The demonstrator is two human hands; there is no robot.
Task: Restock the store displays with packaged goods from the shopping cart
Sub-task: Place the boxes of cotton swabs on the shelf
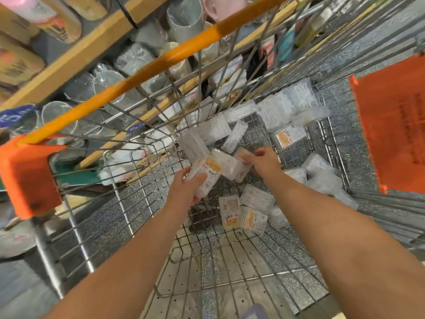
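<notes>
Cart (147, 65): wire walls hem both arms in, so a lifted stack could snag.
Shelves (76, 54): just beside the cart, crowded with wrapped cups.
Packs (250, 212): loose on the cart floor.
Left hand (186, 192): fingers curled round one pack (207, 173).
Right hand (264, 160): fingers pinching another (slippery plastic, may drop).

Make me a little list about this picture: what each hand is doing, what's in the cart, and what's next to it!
left hand: left hand grips a clear plastic packet with an orange-and-white label
right hand: right hand reaches onto another clear labelled packet; grip unclear
cart: silver wire shopping cart with an orange handle bar
in the cart: more clear plastic packets loose on the wire floor
beside the cart: wooden shelves holding wrapped clear cups
</notes>
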